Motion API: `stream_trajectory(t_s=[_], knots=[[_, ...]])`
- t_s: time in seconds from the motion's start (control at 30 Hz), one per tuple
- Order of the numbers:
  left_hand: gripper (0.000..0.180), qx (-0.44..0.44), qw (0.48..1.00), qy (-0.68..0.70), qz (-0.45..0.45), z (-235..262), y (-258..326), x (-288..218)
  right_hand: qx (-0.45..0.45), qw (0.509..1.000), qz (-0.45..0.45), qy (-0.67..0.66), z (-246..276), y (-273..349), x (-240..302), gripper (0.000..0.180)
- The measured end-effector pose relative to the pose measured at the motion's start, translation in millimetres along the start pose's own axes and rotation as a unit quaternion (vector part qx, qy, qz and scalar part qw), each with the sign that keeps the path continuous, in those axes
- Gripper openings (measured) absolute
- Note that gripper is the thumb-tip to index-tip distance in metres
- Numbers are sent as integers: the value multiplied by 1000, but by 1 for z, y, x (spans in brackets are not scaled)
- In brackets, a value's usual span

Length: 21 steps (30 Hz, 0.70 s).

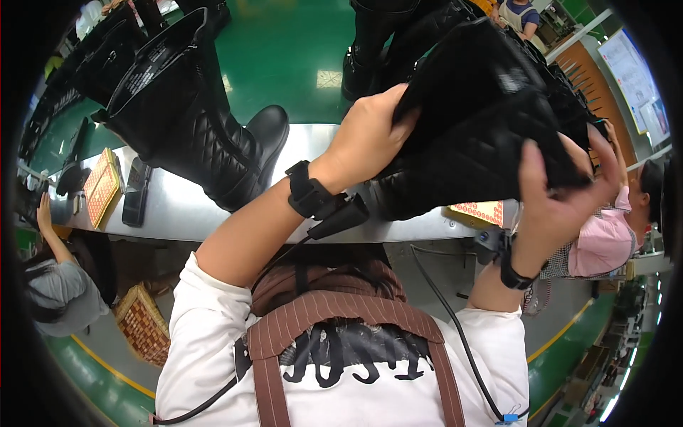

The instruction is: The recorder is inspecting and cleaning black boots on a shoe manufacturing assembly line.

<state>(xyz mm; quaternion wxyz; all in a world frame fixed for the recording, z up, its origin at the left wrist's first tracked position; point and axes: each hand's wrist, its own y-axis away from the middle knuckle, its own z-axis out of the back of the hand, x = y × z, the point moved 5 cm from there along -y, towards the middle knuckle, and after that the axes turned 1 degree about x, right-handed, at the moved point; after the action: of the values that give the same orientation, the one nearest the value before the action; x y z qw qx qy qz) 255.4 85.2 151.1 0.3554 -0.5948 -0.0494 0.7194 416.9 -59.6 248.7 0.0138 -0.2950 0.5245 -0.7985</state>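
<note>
A black knee-high boot [462,142] with quilted leather stands tilted on the metal worktop in front of me, its wide shaft spread toward the right. My left hand [370,132] is closed on the upper edge of that shaft, thumb over the leather. At the shaft's right side is my right hand [558,196], thumb and fingers spread around the dark edge; the thumb is slightly blurred. Left of my left arm, another black quilted boot [192,121] stands upright with its top gaping and its toe pointing right.
More black boots [380,43] stand beyond, on the green surface. The metal worktop [178,206] holds a patterned box [104,186] and a dark phone-like device [135,192] at left. People work on both sides; one wears a pink top [605,242]. A woven basket [142,324] stands lower left.
</note>
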Motion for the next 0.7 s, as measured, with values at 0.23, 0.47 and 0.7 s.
stream_trajectory(t_s=[0.23, 0.47, 0.7], knots=[[44, -19, 992, 90, 86, 22, 77, 62, 64, 943, -66, -320, -16, 42, -35, 124], [25, 190, 861, 203, 426, -25, 119, 112, 390, 847, -272, -238, -67, 166, -73, 84], [28, 302, 825, 225, 421, -25, 110, 127, 301, 875, -324, -198, -96, 178, -71, 37]])
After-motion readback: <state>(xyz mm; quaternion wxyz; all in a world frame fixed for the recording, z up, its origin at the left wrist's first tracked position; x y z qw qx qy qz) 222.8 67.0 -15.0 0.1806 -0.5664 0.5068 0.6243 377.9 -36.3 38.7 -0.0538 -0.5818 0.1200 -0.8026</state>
